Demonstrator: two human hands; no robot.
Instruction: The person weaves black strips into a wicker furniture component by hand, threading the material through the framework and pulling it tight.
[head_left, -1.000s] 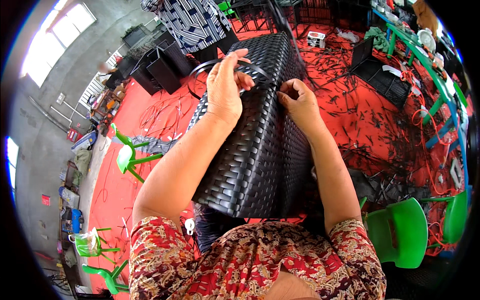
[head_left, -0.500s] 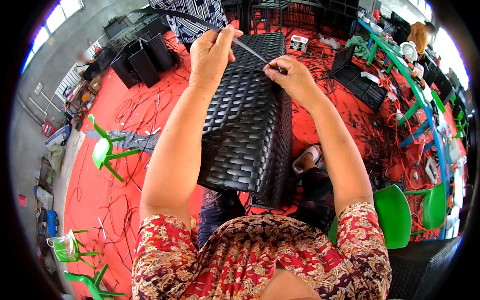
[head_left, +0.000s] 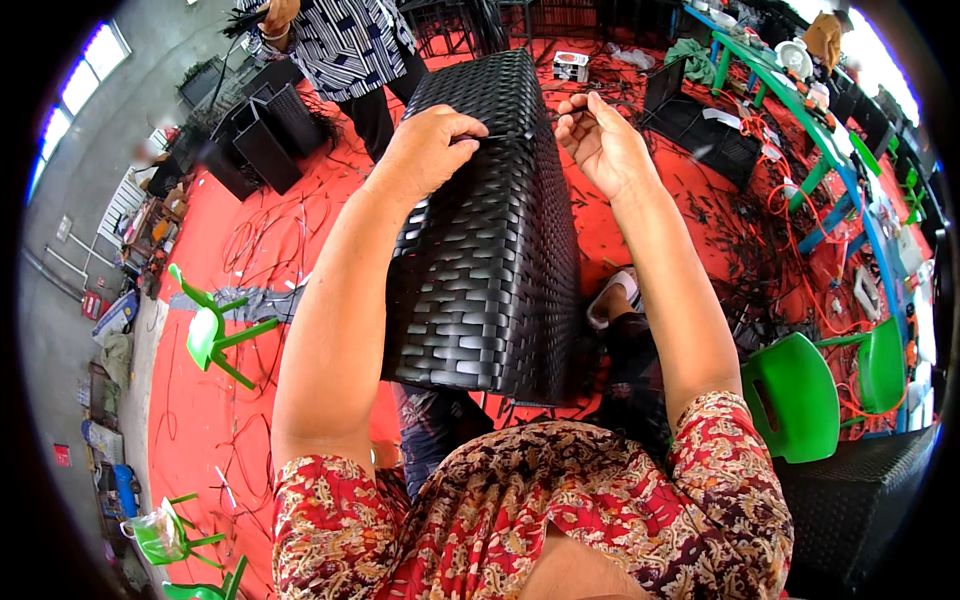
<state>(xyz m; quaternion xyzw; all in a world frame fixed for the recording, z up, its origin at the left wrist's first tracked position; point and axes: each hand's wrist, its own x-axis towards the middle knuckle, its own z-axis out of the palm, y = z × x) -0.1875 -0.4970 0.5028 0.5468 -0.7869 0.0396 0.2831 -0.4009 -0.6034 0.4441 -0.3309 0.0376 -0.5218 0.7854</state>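
Centrally, a black, box-shaped, woven-plastic piece (head_left: 465,290) sits between the forearms (head_left: 335,320), likely light, stiff, slick, best held by its edges. Left hand (head_left: 430,150) pinches a thin black strip (head_left: 508,137); whether the half-curled right hand (head_left: 602,148) grips anything, I cannot tell.

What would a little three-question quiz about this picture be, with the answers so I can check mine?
1. True or false: the right hand lies flat on the black woven box.
2. Pick one. The chair at the lower right is: A) blue, B) green, C) white.
3. Which looks nearer the patterned shirt at the top: the left hand or the right hand?

Key:
1. False; its fingers are raised and curled.
2. B.
3. The left hand.
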